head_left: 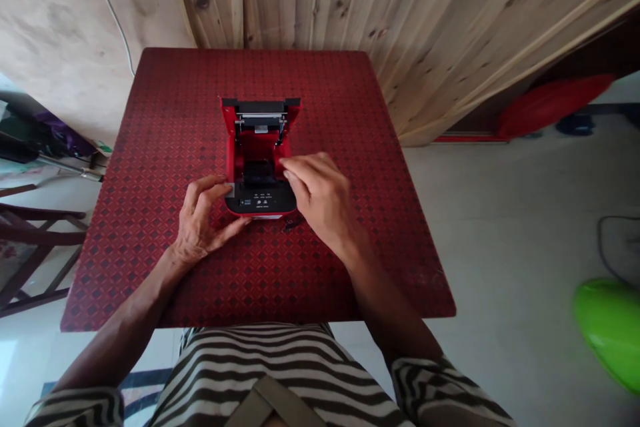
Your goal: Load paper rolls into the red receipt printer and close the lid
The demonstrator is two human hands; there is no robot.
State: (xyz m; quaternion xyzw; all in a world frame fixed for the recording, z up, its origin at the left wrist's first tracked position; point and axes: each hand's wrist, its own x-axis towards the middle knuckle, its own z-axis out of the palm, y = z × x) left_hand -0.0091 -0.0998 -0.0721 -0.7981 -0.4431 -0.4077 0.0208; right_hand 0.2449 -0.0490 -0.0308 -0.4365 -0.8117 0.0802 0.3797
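A small red and black label printer point(261, 199) stands on the table with its lid point(261, 110) raised at the back. Inside the open red compartment point(257, 147) the bottom is dark. My left hand point(197, 220) steadies the printer's front left corner, fingers on its left edge and thumb against the front. A small grey piece point(230, 190) shows at those fingertips. At the right rim of the compartment is my right hand point(320, 190), thumb and forefinger pinched together. What the pinch holds, if anything, I cannot make out.
A red patterned cloth covers the table point(380, 267). Some small dark thing point(291, 224) lies before the printer. Wood-plank wall point(320, 0) rises behind. A wooden chair point(35, 233) is at the left, and a bright green object point(610, 333) sits on the floor at the right.
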